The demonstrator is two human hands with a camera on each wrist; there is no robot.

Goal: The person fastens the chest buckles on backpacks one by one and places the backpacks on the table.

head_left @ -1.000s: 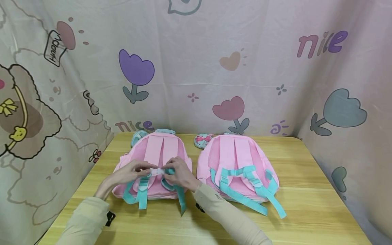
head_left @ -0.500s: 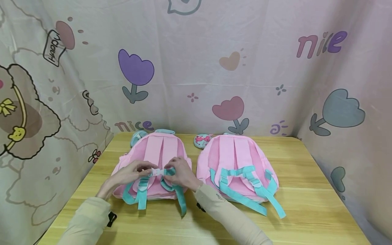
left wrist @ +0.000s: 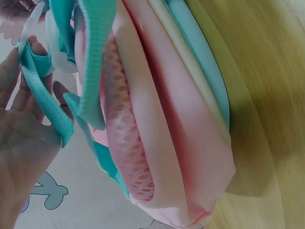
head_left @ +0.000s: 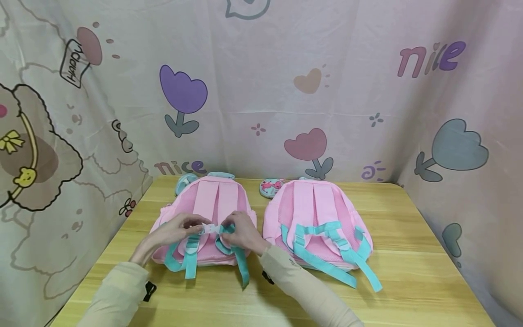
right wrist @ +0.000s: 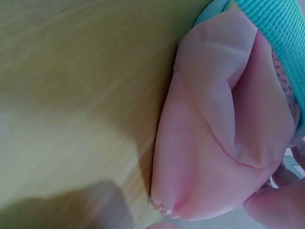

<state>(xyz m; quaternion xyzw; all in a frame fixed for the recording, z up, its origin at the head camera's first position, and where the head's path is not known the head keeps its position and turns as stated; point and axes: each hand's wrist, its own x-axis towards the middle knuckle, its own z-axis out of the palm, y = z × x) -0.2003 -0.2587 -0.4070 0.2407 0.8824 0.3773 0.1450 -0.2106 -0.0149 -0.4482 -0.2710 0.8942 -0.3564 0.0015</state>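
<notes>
A pink backpack (head_left: 206, 195) lies on the left with its shoulder straps facing up. Across its lower straps spans a white plastic buckle (head_left: 210, 229) on teal webbing. My left hand (head_left: 173, 230) pinches the buckle's left end; in the left wrist view, a loop of teal webbing (left wrist: 45, 98) hangs by its fingers. On the other side, my right hand (head_left: 244, 232) pinches the teal strap (head_left: 226, 230) right at the buckle's right end. The right wrist view shows mostly the bag's pink side (right wrist: 209, 143), with fingertips only at the lower right.
A second pink backpack (head_left: 314, 204) lies close by on the right, its teal straps (head_left: 323, 268) trailing onto the wooden table (head_left: 408, 272). Small round pouches (head_left: 269, 187) show behind the bags. A printed curtain (head_left: 245, 91) hangs behind and beside the table.
The right fingers have shifted slightly right, off the buckle and onto the teal strap, so more of the buckle shows. The left hand and both bags have hardly moved.
</notes>
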